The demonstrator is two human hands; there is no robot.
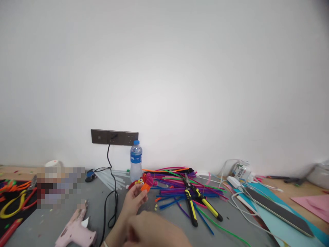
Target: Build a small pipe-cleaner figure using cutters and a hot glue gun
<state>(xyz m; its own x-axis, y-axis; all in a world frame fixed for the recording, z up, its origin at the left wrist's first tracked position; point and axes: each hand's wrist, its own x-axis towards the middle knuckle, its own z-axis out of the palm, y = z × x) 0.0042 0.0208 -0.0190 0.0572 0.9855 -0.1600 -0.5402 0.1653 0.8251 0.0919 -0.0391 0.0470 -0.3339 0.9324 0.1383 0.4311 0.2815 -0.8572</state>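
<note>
My left hand [135, 199] is closed, thumb and fingers pinching a small pipe-cleaner figure [147, 183] in orange and pink. Red and yellow fuzzy bits show just behind the fingers; I cannot tell whether they belong to it. Nearer the camera, my right hand [156, 230] is smeared by motion and overlaps the left wrist, its fingers hidden. To the right of the hands, yellow-and-black pliers [191, 200] lie across a heap of coloured pipe cleaners [177, 192]. A water bottle [136, 163] stands upright behind the left hand.
A pink glue gun [77, 231] lies at the front left, near a black cable [116, 202] that runs to the wall sockets [114, 137]. Clear glue sticks [111, 179] are fanned out behind. On the right are white cables [239, 209], a dark phone-like slab [279, 211] and coloured paper [316, 206].
</note>
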